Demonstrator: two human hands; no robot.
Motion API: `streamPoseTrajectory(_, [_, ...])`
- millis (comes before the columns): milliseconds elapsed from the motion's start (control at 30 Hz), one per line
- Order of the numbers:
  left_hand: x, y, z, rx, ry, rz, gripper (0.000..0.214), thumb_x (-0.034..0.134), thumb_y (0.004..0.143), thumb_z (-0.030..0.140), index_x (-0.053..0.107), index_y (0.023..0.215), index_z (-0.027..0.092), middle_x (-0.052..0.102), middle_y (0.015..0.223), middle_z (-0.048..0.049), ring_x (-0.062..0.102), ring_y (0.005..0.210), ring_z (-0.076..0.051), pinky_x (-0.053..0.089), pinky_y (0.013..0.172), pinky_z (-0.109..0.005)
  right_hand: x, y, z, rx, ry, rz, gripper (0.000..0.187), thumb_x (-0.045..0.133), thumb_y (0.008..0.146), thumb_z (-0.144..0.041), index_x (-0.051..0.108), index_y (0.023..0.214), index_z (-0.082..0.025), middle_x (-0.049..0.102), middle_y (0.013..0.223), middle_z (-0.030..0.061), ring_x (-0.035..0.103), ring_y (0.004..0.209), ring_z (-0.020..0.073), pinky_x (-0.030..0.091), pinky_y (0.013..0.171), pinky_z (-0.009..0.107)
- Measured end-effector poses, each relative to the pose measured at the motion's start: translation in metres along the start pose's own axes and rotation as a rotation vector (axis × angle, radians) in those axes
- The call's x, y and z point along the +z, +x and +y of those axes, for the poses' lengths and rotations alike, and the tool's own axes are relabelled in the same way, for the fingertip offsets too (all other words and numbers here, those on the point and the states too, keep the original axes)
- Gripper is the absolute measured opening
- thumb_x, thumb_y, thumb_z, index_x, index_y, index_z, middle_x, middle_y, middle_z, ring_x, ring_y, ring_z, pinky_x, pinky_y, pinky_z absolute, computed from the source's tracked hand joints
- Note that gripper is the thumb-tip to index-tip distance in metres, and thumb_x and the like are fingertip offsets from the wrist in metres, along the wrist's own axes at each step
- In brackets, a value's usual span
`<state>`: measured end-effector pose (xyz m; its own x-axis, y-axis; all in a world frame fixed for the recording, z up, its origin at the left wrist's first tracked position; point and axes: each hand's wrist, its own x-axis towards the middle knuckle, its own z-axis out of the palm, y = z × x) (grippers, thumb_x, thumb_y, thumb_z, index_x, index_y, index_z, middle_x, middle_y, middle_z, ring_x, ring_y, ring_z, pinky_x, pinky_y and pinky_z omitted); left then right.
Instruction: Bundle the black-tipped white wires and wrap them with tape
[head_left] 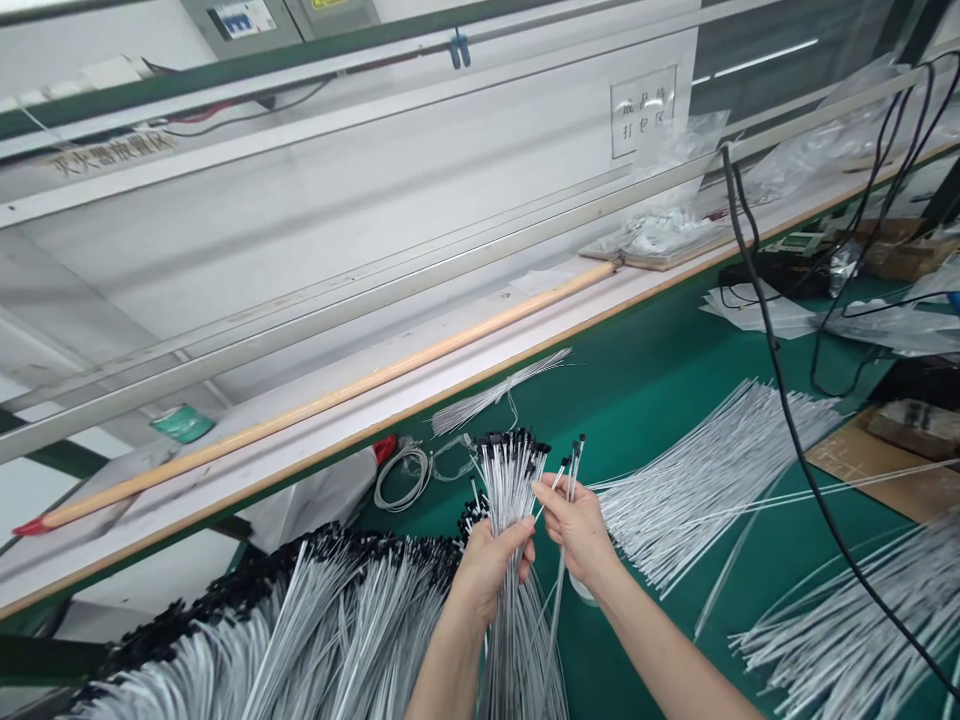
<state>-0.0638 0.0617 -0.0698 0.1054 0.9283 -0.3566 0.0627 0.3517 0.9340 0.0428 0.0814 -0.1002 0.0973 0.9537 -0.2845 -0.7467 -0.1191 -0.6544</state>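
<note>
two hands work at the bundle of black-tipped white wires (510, 490) at 6 o'clock on the green bench (645, 335): left hand (489, 572) closed around it, right hand (576, 530) lightly pinching a few strands (571, 475), a gentle hold that avoids tangling

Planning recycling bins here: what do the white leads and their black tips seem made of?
The white leads look like thin plastic-sheathed wire, smooth, slightly glossy, softly curved. The black tips look like moulded plastic, too small to tell surely.
</note>
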Motion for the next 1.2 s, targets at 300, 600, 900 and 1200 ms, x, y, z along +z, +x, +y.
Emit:
streamPoseTrajectory(300, [0.000, 0.002, -0.001, 0.000, -0.012, 0.007, 0.032, 0.069, 0.062, 0.040, 0.055, 0.051, 0.014, 0.052, 0.043, 0.0013, 0.041, 0.033, -0.007, 0.029, 0.037, -0.021, -0.002, -0.002, -0.002, 0.020, 0.025, -0.019, 0.040, 0.081, 0.045, -0.034, 0.055, 0.069, -0.016, 0.034, 0.039, -0.0135, 0.020, 0.031, 0.0002, 0.012, 0.030, 0.015])
streamPoseTrajectory(600, [-0.001, -0.001, 0.001, 0.000, -0.037, 0.009, 0.032, 0.068, 0.064, 0.038, 0.053, 0.048, 0.014, 0.049, 0.042, 0.0025, 0.039, 0.033, -0.006, 0.028, 0.038, -0.020, -0.010, -0.003, 0.000, 0.006, 0.163, -0.174, 0.026, 0.069, 0.063, -0.033, 0.063, 0.081, -0.015, 0.060, 0.067, -0.0005, 0.027, 0.034, 0.0013, 0.013, 0.030, 0.017])
streamPoseTrajectory(900, [0.000, -0.001, 0.002, 0.012, -0.007, 0.007, 0.032, 0.067, 0.065, 0.038, 0.055, 0.049, 0.013, 0.050, 0.043, 0.0020, 0.040, 0.033, -0.006, 0.030, 0.037, -0.021, -0.006, -0.004, 0.002, -0.009, 0.128, -0.116, 0.031, 0.073, 0.061, -0.040, 0.059, 0.073, -0.015, 0.054, 0.057, -0.0046, 0.025, 0.033, 0.0005, 0.012, 0.030, 0.016])
streamPoseTrajectory(1200, [0.003, -0.001, -0.002, -0.003, -0.037, 0.013, 0.030, 0.069, 0.061, 0.039, 0.056, 0.053, 0.013, 0.053, 0.043, 0.0011, 0.041, 0.032, -0.007, 0.031, 0.036, -0.021, 0.005, -0.004, 0.001, -0.014, 0.052, 0.028, 0.041, 0.081, 0.045, -0.039, 0.049, 0.061, -0.018, 0.035, 0.036, -0.0131, 0.019, 0.030, 0.0001, 0.012, 0.029, 0.014])
